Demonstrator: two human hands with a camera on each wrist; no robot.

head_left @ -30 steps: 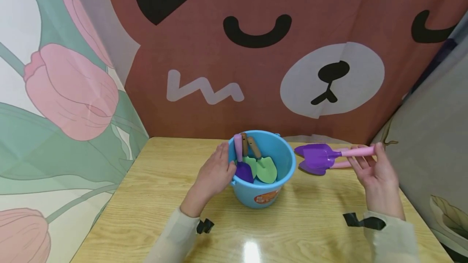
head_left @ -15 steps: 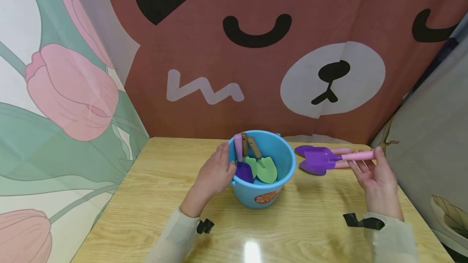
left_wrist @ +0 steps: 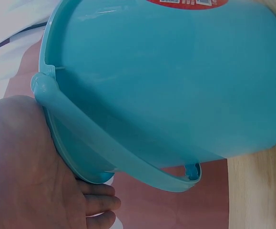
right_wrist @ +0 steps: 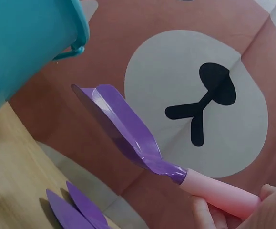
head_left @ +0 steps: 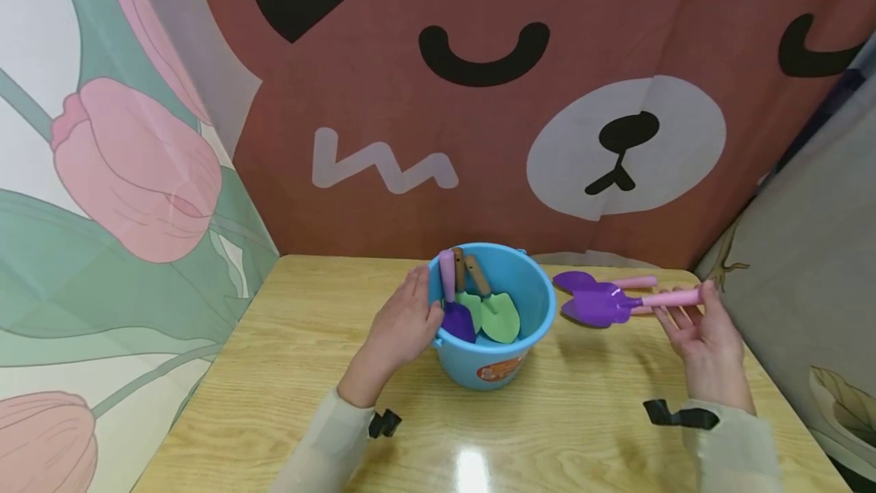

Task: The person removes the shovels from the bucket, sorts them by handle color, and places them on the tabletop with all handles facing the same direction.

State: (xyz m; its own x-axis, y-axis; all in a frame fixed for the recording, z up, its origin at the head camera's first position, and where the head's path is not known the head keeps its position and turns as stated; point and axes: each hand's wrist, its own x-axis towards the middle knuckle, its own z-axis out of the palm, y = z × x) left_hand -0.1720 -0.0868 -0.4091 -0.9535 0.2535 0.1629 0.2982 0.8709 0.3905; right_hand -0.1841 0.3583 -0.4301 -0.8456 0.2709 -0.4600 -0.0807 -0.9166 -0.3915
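Observation:
My right hand [head_left: 712,345] pinches the pink handle of a purple hand trowel [head_left: 674,297], holding it above the table at the right. In the right wrist view its blade [right_wrist: 128,124] points up and left, toward the bucket. Two more purple trowels lie beneath it, one of which shows a blade [head_left: 570,280]; the other is partly hidden. My left hand [head_left: 404,318] rests along the left rim of a blue bucket [head_left: 472,371], fingers fairly straight. Inside the bucket stand a purple trowel [head_left: 457,319] and two green trowels [head_left: 501,318] with brown handles.
The wooden table [head_left: 274,386] ends at a curtain with a bear's face [head_left: 383,227]. A grey patterned cloth [head_left: 814,280] hangs along the right side. The bucket's handle [left_wrist: 114,148] hangs down its side, as the left wrist view shows.
The trowel in my right hand has dipped slightly, and its blade has turned a little. My left hand and the bucket keep their places.

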